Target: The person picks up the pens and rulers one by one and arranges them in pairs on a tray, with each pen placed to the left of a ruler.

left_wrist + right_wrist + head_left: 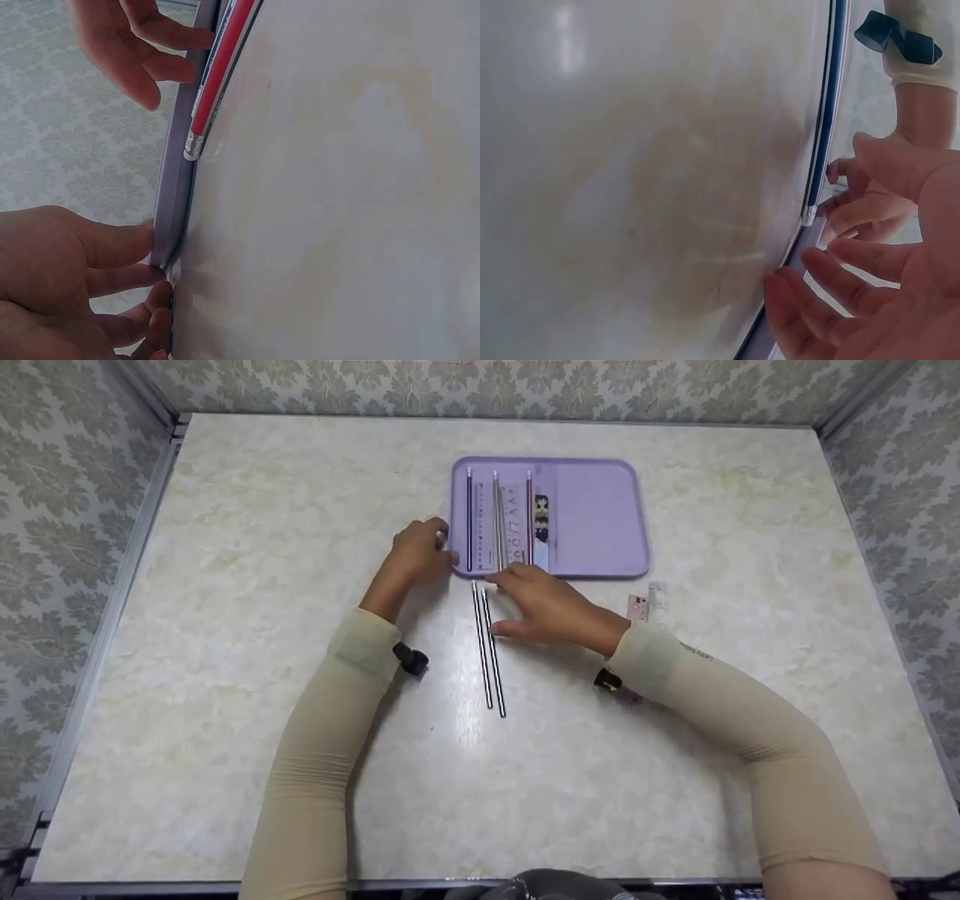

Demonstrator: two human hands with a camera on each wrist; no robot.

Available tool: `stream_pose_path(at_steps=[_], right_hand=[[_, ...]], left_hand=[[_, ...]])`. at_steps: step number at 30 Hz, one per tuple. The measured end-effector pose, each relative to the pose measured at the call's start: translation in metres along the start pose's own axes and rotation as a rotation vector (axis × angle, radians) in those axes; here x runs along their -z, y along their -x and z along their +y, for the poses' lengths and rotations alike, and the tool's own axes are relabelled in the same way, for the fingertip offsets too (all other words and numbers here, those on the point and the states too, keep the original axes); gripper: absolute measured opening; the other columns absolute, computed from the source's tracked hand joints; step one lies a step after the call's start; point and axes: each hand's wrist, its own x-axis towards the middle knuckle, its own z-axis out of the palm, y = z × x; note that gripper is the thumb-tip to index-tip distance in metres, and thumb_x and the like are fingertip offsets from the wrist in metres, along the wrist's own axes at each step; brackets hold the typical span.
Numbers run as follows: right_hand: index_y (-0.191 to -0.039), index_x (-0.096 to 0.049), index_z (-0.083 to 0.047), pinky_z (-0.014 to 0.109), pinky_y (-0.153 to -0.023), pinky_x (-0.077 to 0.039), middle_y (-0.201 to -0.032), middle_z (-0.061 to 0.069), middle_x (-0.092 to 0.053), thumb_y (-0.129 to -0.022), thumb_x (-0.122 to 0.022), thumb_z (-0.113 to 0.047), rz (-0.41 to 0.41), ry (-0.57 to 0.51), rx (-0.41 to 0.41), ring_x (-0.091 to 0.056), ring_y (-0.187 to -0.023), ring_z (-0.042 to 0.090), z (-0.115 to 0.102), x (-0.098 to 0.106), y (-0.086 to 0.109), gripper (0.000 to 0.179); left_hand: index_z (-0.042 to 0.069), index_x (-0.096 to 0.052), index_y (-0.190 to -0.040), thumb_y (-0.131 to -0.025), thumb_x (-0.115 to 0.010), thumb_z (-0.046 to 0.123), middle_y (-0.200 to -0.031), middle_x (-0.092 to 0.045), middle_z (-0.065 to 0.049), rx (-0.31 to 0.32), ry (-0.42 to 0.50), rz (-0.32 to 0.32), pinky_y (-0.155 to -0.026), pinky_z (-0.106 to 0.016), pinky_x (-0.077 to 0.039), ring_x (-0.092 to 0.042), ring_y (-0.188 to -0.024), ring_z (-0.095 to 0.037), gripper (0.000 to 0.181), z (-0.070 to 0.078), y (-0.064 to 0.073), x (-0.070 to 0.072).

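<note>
My left hand [421, 551] is at the front left corner of a purple tray [600, 521]. In the left wrist view its thumb and index finger [124, 277] pinch the tray rim. My right hand [544, 604] reaches over the table by the front rim, its fingers relaxed and nothing in them. Under its thumb side two slim pencils [482, 649] lie almost parallel on the table. Inside the tray are a dark blue pencil [469, 521], a red pencil [529, 514], light pencils [497, 514] between them and a clear ruler [484, 529].
A printed strip with cartoon pictures [541, 517] lies in the tray beside the red pencil. Right of the tray's front edge, a small pink card [637, 607] and a clear packet [658, 598] sit on the marbled table [225, 660]. Patterned walls [465, 390] enclose the table.
</note>
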Motion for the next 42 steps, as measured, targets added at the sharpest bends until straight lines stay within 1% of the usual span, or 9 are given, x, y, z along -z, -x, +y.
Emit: stream_pose_path(at_steps=[3, 6, 13, 18, 25, 30, 33, 37, 42], right_hand=[[-0.162, -0.029, -0.021, 0.054, -0.112, -0.041, -0.157, 0.011, -0.043, -0.082, -0.081, -0.052, 0.014, 0.033, 0.014, -0.044, -0.14, 0.034, -0.002, -0.004, 0.0, 0.1], [-0.162, -0.029, -0.021, 0.054, -0.114, -0.039, -0.16, 0.011, -0.04, -0.08, -0.081, -0.057, 0.026, 0.07, 0.022, -0.041, -0.143, 0.035, -0.004, -0.007, 0.0, 0.103], [-0.163, -0.026, -0.019, 0.05, -0.109, -0.043, -0.156, 0.011, -0.044, -0.078, -0.081, -0.061, 0.01, 0.122, -0.001, -0.045, -0.135, 0.033, -0.006, -0.009, -0.001, 0.11], [-0.165, -0.019, -0.024, 0.052, -0.111, -0.041, -0.159, 0.011, -0.04, -0.077, -0.082, -0.06, -0.014, 0.112, -0.018, -0.043, -0.137, 0.035, -0.008, -0.007, -0.003, 0.114], [-0.161, -0.032, -0.021, 0.05, -0.112, -0.041, -0.156, 0.008, -0.041, -0.077, -0.083, -0.058, -0.067, 0.099, -0.071, -0.041, -0.138, 0.033, -0.009, -0.003, -0.006, 0.105], [-0.163, -0.025, -0.025, 0.05, -0.115, -0.038, -0.157, 0.009, -0.041, -0.077, -0.086, -0.051, -0.056, 0.039, -0.088, -0.04, -0.141, 0.033, -0.009, -0.003, -0.006, 0.109], [-0.162, -0.03, -0.021, 0.047, -0.113, -0.041, -0.151, 0.01, -0.047, -0.08, -0.085, -0.046, -0.032, 0.021, -0.097, -0.044, -0.135, 0.031, -0.009, -0.005, -0.004, 0.102], [-0.153, -0.044, -0.008, 0.045, -0.108, -0.045, -0.14, 0.013, -0.055, -0.086, -0.079, -0.043, 0.018, 0.027, -0.12, -0.052, -0.126, 0.03, -0.011, -0.008, 0.001, 0.083], [-0.135, -0.057, -0.002, 0.044, -0.1, -0.05, -0.128, 0.014, -0.058, -0.091, -0.072, -0.052, 0.044, 0.058, -0.167, -0.056, -0.116, 0.03, -0.019, -0.015, 0.011, 0.069]], left_hand=[[0.001, -0.054, -0.139, -0.095, -0.065, 0.016, -0.124, -0.059, -0.023, -0.015, -0.006, 0.01, -0.103, -0.049, -0.043, -0.054, -0.116, -0.036, 0.047, 0.0, 0.0, 0.0], [0.001, -0.055, -0.138, -0.095, -0.065, 0.016, -0.125, -0.059, -0.023, -0.019, -0.003, 0.008, -0.103, -0.049, -0.043, -0.053, -0.116, -0.036, 0.047, 0.0, 0.0, 0.0], [0.003, -0.054, -0.14, -0.095, -0.064, 0.015, -0.129, -0.058, -0.022, -0.005, 0.005, 0.001, -0.105, -0.049, -0.043, -0.053, -0.12, -0.036, 0.048, 0.002, 0.001, 0.001], [0.002, -0.054, -0.14, -0.094, -0.064, 0.015, -0.128, -0.059, -0.023, -0.007, 0.005, 0.001, -0.105, -0.049, -0.043, -0.054, -0.119, -0.037, 0.049, 0.002, 0.001, 0.001], [0.001, -0.054, -0.14, -0.094, -0.065, 0.015, -0.128, -0.059, -0.023, -0.004, -0.003, -0.004, -0.105, -0.049, -0.043, -0.054, -0.119, -0.036, 0.049, 0.003, 0.0, 0.001], [0.001, -0.054, -0.139, -0.094, -0.065, 0.016, -0.125, -0.059, -0.023, -0.013, -0.001, 0.007, -0.104, -0.05, -0.043, -0.054, -0.117, -0.036, 0.049, 0.002, 0.001, 0.0], [0.001, -0.054, -0.139, -0.093, -0.065, 0.015, -0.124, -0.059, -0.023, -0.02, 0.002, 0.013, -0.103, -0.05, -0.043, -0.054, -0.116, -0.037, 0.049, 0.001, 0.002, -0.001], [0.0, -0.054, -0.14, -0.094, -0.064, 0.015, -0.126, -0.059, -0.024, -0.031, 0.001, 0.012, -0.104, -0.05, -0.042, -0.054, -0.118, -0.037, 0.049, 0.0, 0.002, -0.001], [0.001, -0.054, -0.139, -0.095, -0.064, 0.016, -0.128, -0.06, -0.023, -0.027, -0.013, 0.006, -0.106, -0.05, -0.042, -0.054, -0.121, -0.038, 0.047, 0.0, 0.002, 0.0]])
